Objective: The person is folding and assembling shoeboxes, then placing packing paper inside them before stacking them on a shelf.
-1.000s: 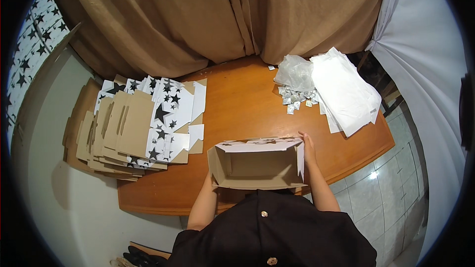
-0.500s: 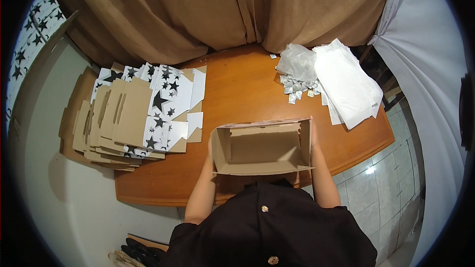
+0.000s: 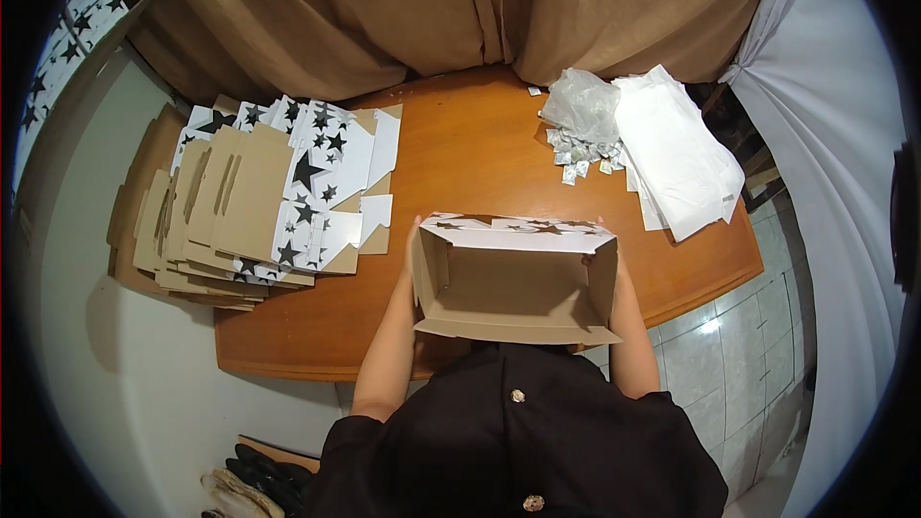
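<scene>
An open cardboard box (image 3: pixel 518 283) is held up in front of my body, its bare brown inside facing up. White card with black stars shows along its far edge, and a brown flap sticks out on the near side. My left hand (image 3: pixel 412 254) is closed on the box's left wall. On the opposite wall my right hand (image 3: pixel 620 264) grips it too. Most of the fingers are hidden behind the box walls.
Flat star-printed cardboard pieces (image 3: pixel 254 197) lie stacked on the left of the wooden table (image 3: pixel 460 153). At the right are white paper sheets (image 3: pixel 676 153), a clear plastic bag (image 3: pixel 580 104) and several small packets (image 3: pixel 576 155). A brown curtain (image 3: pixel 384 19) hangs behind.
The box has tilted, so more of its star-printed far side shows, and both hands have moved with it. The table and its things appear slightly higher in the picture.
</scene>
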`<move>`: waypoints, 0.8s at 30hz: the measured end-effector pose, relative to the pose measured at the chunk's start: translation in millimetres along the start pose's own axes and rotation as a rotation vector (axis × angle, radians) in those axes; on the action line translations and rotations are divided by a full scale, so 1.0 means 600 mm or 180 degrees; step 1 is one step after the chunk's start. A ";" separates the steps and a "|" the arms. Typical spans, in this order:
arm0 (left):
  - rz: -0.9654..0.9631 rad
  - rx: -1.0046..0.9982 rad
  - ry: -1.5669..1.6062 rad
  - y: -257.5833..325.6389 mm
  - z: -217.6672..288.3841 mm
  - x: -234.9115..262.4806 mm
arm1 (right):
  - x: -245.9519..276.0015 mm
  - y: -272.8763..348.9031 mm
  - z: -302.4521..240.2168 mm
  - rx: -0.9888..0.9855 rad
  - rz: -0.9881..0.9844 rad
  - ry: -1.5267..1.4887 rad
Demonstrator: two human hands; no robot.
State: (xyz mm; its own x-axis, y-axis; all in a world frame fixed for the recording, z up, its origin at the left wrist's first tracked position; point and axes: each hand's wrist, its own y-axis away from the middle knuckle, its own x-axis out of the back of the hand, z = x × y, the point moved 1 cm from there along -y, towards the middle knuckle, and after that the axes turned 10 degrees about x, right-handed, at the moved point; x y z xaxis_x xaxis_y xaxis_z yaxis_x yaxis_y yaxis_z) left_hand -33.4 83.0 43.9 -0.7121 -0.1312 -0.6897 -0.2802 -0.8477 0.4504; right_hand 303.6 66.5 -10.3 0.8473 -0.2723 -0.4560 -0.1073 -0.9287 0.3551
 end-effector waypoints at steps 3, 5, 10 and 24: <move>-0.0610 0.0194 -0.0650 -0.012 0.004 0.017 | 0.016 -0.007 -0.004 -0.0283 -0.0408 -0.0507; -0.1183 0.0447 -0.0543 -0.034 0.014 0.066 | 0.023 -0.016 -0.004 -0.0247 -0.0916 -0.0704; 0.0055 -0.0116 -0.1114 -0.022 0.000 0.020 | -0.026 0.018 -0.038 0.0293 -0.0109 -0.0563; -0.0151 -0.0008 0.0426 0.057 0.003 -0.064 | 0.056 0.040 0.060 0.1059 -0.0022 0.1872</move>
State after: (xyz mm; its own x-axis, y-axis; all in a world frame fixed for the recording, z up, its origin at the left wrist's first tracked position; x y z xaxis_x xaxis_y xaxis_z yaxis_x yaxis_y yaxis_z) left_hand -16.7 60.0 87.1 -0.6058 -0.1581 -0.7797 -0.3097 -0.8559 0.4141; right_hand 310.7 26.3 -46.3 0.9806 -0.1710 0.0962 -0.1755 -0.9836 0.0404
